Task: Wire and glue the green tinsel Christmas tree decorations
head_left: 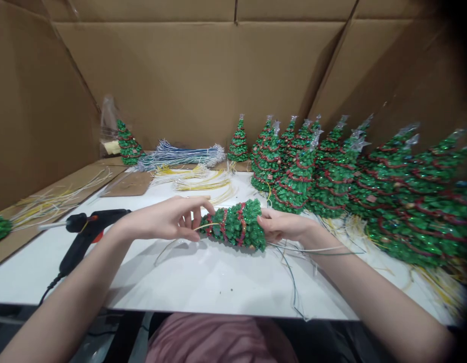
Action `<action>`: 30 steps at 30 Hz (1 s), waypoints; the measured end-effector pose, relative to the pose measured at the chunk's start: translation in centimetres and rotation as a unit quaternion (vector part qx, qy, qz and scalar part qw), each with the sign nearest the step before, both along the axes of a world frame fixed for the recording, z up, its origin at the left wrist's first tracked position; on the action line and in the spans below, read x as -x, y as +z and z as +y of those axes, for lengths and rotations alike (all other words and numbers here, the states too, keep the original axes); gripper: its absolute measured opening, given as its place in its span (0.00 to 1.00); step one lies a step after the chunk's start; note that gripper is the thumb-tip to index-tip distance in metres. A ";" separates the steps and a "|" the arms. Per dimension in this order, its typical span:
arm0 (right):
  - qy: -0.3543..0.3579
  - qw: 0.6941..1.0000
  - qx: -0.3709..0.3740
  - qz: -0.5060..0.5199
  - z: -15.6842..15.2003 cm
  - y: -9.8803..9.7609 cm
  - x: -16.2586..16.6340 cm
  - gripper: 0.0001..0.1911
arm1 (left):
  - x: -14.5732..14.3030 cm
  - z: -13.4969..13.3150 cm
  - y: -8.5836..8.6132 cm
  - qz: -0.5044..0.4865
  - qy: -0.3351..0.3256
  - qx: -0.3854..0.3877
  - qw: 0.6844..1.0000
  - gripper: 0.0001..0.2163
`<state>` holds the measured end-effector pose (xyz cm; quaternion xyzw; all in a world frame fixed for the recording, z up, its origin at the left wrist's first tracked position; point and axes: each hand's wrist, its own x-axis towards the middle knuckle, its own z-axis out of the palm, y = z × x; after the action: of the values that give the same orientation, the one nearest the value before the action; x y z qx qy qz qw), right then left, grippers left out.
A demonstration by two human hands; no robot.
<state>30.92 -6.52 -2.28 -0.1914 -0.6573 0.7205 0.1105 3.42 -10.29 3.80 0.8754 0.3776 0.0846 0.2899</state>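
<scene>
A small green Christmas tree ornament [237, 225] with red garlands lies on its side over the white tabletop, its narrow end to the left. My right hand [280, 224] grips its wide base, with some fingers hidden behind the tree. Thin white and dark green wires [293, 282] trail from the base. At the narrow end, my left hand [176, 219] is curled, thumb and fingers closed around a thin pale yellow wire [207, 225]. That wire runs along the tree, and a loose length curves down below the hand.
A black hot glue gun [89, 232] lies at the left, its cord over the front edge. Bundled blue-white wires [184, 154] and yellow-white wires [203, 179] lie behind. Many finished-looking trees [301, 176] crowd the right side. Cardboard walls [199, 75] enclose the table.
</scene>
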 end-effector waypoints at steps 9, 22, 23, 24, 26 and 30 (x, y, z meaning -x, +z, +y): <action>-0.006 1.000 -0.019 -0.008 -0.2 0.2 0.0 0.30 | 0.9 -0.1 0.2 0.008 -0.014 0.053 0.998 0.18; -0.021 0.999 -0.017 -0.027 -0.3 0.4 -0.1 0.28 | -0.2 0.1 -0.1 -0.049 0.022 -0.089 0.995 0.09; -0.025 0.999 -0.016 -0.029 -0.3 0.4 -0.1 0.28 | -0.4 0.0 -0.2 -0.052 0.024 -0.095 0.994 0.09; -0.027 0.999 -0.015 -0.029 -0.4 0.4 -0.1 0.27 | -0.6 -0.1 -0.3 -0.053 0.025 -0.101 0.993 0.09; -0.025 0.999 -0.014 -0.026 -0.4 0.4 -0.1 0.26 | -1.0 -0.2 -0.4 -0.056 0.024 -0.114 0.992 0.09; -0.021 0.999 -0.019 -0.021 -0.4 0.6 -0.1 0.25 | -1.7 -0.6 -0.7 -0.065 0.020 -0.148 0.987 0.10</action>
<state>31.04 -6.97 -1.70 -0.2184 -0.6686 0.7013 0.1155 5.09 -10.84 3.10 0.8938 0.3584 0.2018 0.1788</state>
